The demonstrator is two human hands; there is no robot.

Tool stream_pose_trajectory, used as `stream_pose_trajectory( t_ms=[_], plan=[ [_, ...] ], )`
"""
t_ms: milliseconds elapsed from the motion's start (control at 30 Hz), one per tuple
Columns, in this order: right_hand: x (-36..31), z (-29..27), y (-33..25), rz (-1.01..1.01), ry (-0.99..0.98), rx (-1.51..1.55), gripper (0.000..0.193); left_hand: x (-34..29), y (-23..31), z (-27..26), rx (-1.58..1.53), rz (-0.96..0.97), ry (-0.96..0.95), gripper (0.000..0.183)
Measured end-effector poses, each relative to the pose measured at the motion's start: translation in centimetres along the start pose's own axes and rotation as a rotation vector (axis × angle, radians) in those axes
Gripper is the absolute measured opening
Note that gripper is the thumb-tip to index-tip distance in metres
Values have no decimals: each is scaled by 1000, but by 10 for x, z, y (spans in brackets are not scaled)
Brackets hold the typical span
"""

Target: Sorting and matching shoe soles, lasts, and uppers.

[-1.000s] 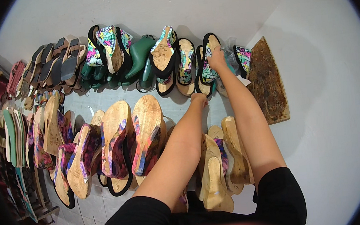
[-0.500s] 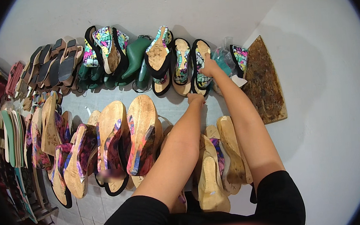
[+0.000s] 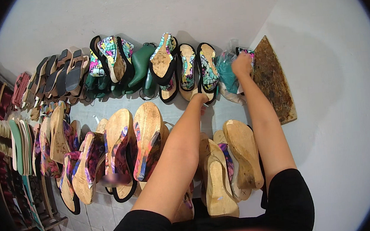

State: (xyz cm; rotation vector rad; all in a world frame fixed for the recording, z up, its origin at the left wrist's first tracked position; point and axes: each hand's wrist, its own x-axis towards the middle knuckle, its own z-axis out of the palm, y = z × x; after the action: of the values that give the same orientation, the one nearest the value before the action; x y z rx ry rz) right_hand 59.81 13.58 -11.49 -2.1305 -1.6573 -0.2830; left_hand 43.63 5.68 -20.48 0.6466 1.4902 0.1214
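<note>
Along the back of the shelf, wedge sandals with black trim and a bright multicoloured pattern lean upright against the wall. My left hand (image 3: 200, 99) is closed at the lower end of one patterned sandal (image 3: 208, 66), its fingers partly hidden. Farther right, my right hand (image 3: 242, 65) closes over another patterned wedge sandal (image 3: 248, 54), of which only the upper part shows. Beside that hand is a clear plastic bag (image 3: 228, 75) with something teal inside. To the left of my left hand stand a similar sandal (image 3: 187, 66) and one with its wooden underside outward (image 3: 162, 63).
A stained brown board (image 3: 273, 82) leans in the right corner. Green shoe forms (image 3: 141, 67) and dark-soled sandals (image 3: 74, 72) fill the back left. Wooden-soled wedges (image 3: 147, 131) line the front edge, with bare wooden wedges (image 3: 242, 150) between my forearms. A rack (image 3: 41, 218) stands at left.
My right hand has let go of the patterned sandal near my left hand and moved right onto the one by the board. My left hand stays at the sandal's lower end. The view shifts slightly.
</note>
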Motion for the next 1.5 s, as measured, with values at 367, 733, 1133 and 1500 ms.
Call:
stream_pose_trajectory(
  t_ms=[367, 733, 1133, 1500],
  plan=[
    [5, 18, 65, 212, -517, -109, 35, -72, 52, -16, 291, 146, 35, 54],
    [19, -65, 11, 66, -276, -42, 29, -124, 61, -31, 206, 380, -27, 51],
    [-6, -171, -32, -487, -733, 490, 36, -264, 58, -110, 507, 1284, 1045, 78],
    [-33, -283, -102, -819, -764, 391, 33, -319, -1, -165, 920, 1346, 254, 65]
  ],
)
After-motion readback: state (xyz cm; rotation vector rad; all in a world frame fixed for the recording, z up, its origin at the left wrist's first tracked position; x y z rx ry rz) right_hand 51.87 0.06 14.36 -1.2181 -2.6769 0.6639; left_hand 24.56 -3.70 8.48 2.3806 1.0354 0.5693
